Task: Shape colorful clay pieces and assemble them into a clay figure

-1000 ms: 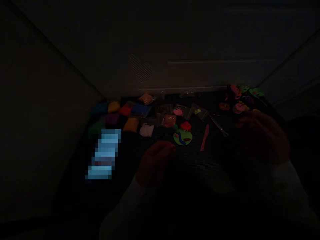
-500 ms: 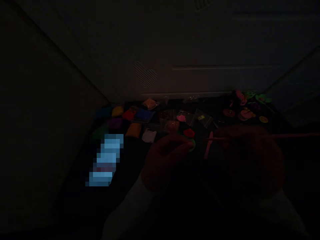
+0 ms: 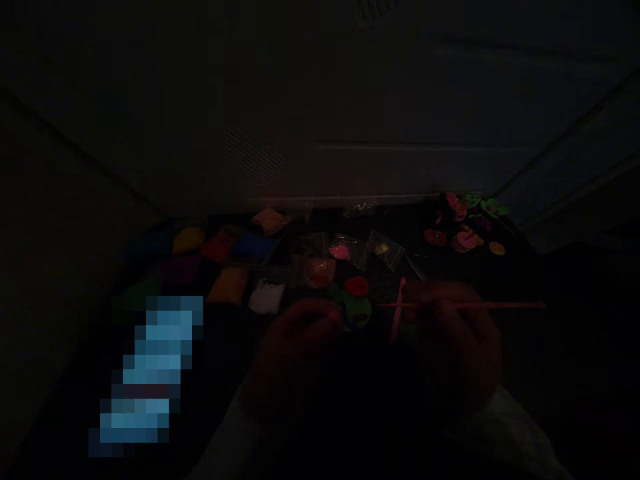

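Darkness covers much of the head view, yet the right hand (image 3: 457, 350) can be made out grasping a thin pink tool (image 3: 505, 305) around its middle, the narrow end aimed left and the thicker end sticking out to the right. That tool sits above the dark tabletop (image 3: 384, 289), its shaft crossing in front of a pink knife (image 3: 395, 325). It looks light and fairly stiff, probably plastic; a pinch close to the narrow end should steer it best, while a hold far back would let the tip wander. The left hand (image 3: 287, 360) has its fingertips drawn together just beside a green disc (image 3: 361, 308); whether they touch it, or pinch anything, I cannot tell. The disc lies on the tabletop between the hands, with a blue strip (image 3: 351, 326) on it and a red piece (image 3: 357, 287) at its far edge. It appears to be soft modelling clay, light and easily dented, so the plain outer rim seems the safest place to hold.
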The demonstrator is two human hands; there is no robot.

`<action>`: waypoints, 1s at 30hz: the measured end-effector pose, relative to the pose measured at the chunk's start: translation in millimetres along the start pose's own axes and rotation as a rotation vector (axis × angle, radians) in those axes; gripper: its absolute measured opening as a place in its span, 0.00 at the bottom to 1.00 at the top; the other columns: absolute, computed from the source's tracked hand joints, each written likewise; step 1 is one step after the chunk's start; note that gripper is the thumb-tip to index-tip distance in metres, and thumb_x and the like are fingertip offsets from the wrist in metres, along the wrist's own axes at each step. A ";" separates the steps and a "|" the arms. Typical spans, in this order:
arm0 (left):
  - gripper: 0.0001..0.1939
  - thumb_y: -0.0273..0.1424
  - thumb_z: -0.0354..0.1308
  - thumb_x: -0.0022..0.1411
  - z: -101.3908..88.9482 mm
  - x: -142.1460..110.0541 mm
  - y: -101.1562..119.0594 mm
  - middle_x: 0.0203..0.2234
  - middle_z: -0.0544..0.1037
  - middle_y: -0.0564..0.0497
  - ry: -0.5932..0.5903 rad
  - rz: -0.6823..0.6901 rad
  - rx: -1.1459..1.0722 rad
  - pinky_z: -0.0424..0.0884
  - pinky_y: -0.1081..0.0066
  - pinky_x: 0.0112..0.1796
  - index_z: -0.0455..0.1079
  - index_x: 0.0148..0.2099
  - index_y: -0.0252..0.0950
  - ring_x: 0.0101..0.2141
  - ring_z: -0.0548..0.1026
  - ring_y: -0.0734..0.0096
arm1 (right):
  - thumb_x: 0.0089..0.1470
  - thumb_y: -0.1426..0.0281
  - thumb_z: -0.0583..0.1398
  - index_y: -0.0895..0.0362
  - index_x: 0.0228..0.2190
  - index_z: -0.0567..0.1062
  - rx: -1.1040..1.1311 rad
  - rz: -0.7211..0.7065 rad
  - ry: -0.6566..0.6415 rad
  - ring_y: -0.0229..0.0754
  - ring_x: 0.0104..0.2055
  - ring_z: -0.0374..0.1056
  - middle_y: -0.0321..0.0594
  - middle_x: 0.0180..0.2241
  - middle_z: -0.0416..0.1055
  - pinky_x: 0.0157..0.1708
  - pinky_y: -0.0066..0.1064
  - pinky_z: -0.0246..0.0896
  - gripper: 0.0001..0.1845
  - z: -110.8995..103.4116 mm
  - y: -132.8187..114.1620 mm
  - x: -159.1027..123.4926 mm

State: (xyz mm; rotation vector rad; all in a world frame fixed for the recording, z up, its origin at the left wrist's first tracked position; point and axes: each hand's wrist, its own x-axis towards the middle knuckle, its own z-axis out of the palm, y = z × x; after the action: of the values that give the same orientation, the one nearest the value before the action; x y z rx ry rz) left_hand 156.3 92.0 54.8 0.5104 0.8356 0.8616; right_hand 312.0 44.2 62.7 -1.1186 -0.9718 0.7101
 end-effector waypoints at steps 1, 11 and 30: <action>0.05 0.28 0.63 0.41 -0.7 0.4 0.0 0.20 0.72 0.53 -0.006 -0.002 -0.005 0.63 0.72 0.26 0.72 0.26 0.37 0.24 0.68 0.74 | 0.53 0.70 0.52 0.54 0.31 0.71 0.015 0.000 -0.001 0.33 0.24 0.61 0.35 0.24 0.67 0.23 0.26 0.56 0.08 0.5 0.6 -0.1; 0.04 0.29 0.63 0.41 -0.8 2.6 0.0 0.20 0.70 0.53 -0.036 0.012 -0.041 0.64 0.72 0.28 0.71 0.25 0.37 0.24 0.67 0.74 | 0.53 0.71 0.52 0.55 0.31 0.70 0.045 -0.016 0.005 0.33 0.24 0.61 0.35 0.23 0.66 0.21 0.26 0.54 0.07 3.0 2.6 -0.2; 0.06 0.30 0.63 0.40 -4.4 6.9 -1.8 0.21 0.70 0.53 -0.057 -0.005 -0.169 0.66 0.73 0.27 0.70 0.25 0.37 0.25 0.68 0.76 | 0.53 0.70 0.52 0.56 0.31 0.69 0.046 -0.022 0.027 0.34 0.23 0.62 0.36 0.23 0.67 0.20 0.27 0.54 0.06 2.8 3.9 1.4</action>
State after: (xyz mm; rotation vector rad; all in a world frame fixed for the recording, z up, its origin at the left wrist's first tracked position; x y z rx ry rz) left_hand 156.1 96.9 48.1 0.3826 0.7049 0.9003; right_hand 310.1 47.7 59.7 -1.0736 -0.9397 0.6946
